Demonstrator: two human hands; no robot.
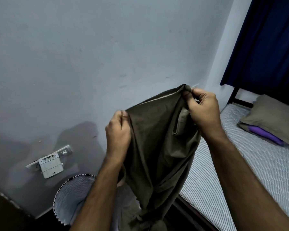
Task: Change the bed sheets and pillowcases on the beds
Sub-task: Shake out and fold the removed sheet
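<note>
Your left hand & right hand at frame center, fingers of both pinched on brown sheet's top edge, sheet hanging down, bare mattress w/ pillow at right

Dim room: pale blue-grey wall w/ scuffs & a white socket box, dark blue curtain top right, dark floor btm left.
</note>
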